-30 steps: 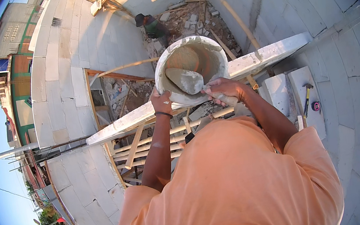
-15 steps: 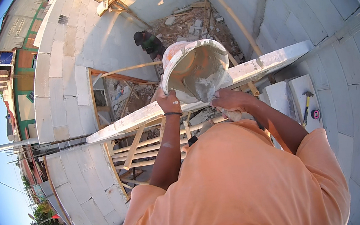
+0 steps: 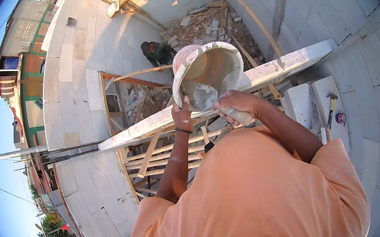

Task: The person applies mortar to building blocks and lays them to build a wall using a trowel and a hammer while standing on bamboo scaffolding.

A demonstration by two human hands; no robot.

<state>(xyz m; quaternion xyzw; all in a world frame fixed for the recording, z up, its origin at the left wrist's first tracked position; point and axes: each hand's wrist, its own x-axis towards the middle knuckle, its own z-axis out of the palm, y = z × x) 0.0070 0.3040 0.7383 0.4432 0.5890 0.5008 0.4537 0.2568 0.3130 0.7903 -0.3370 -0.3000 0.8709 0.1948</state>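
My left hand (image 3: 181, 114) grips the lower left rim of a white, mortar-smeared bucket (image 3: 229, 57), whose mouth is tipped toward me above a long white beam (image 3: 302, 57). Inside, a trowel's coated blade (image 3: 202, 95) lies against grey mortar. My right hand (image 3: 240, 102) is closed round the trowel's mortar-smeared handle (image 3: 235, 115) at the bucket's lower right edge. To the right, a yellow-handled hammer (image 3: 330, 110) and a pink-and-black tape measure (image 3: 340, 118) lie on white blocks (image 3: 301, 106).
A co-worker (image 3: 157, 52) in dark cap and green top bends down among rubble (image 3: 192, 24) below. Bamboo poles (image 3: 157, 163) span an opening under my arms; another pole (image 3: 247, 8) leans along the right block wall (image 3: 350, 1). A left block wall (image 3: 68, 105) flanks a drop.
The bucket has shifted rightward and tilted, and both my hands moved with it, the trowel still inside. The co-worker below has bent and shifted slightly.
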